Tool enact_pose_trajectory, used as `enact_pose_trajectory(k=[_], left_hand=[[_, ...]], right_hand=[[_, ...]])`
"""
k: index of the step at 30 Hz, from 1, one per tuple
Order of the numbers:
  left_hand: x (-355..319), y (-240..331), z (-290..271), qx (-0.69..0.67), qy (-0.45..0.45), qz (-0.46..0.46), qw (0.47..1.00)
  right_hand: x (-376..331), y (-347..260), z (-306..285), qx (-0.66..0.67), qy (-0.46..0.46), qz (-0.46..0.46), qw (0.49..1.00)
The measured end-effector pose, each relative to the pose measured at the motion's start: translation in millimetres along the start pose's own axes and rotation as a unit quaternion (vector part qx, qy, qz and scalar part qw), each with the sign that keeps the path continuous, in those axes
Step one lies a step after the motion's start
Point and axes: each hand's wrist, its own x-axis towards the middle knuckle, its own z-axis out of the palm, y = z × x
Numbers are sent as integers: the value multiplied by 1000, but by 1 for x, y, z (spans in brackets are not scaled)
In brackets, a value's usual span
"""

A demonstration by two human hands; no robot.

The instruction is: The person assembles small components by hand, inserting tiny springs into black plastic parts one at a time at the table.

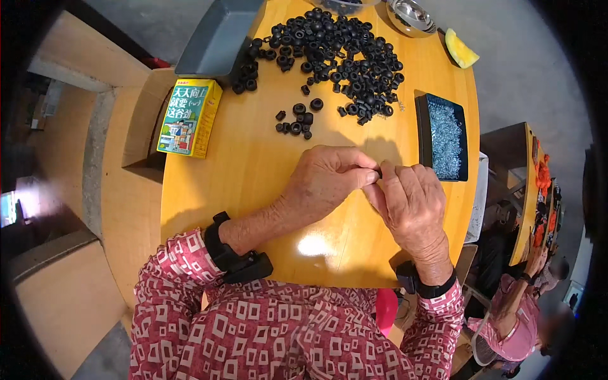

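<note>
Both hands meet over the middle of the yellow wooden table [253, 190]. My left hand [326, 180] pinches a small black part [379, 172], mostly hidden by the fingertips. From the other side my right hand [415, 199] closes its fingertips on the same part. Just beyond the left hand lies a small group of black ring-shaped parts [296, 120]. Farther back spreads a big heap of similar round black parts [342, 57]. Right of my right hand is a black tray [464, 136] with many small clear pieces [446, 139] in it.
On the left stand a yellow and green drink carton [187, 120] and a grey bin [215, 44]. A metal bowl [411, 16] and a melon slice [461, 50] lie at the back right. Another person [516, 316] sits at the far right by a second table with orange items.
</note>
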Motion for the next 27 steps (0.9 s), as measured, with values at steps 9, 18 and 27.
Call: enact_pose_trajectory(k=[9,18,27], left_hand=[[0,3,-8,14,-39,3,999],[-2,3,-5,51,-16,-1,999],[0,2,-5,-32,-2,-7,999]], right_hand=[[0,3,7,37,16,-7,999],[-1,6,11,40,18,-23,999],[0,4,16,26,-1,-42,999]])
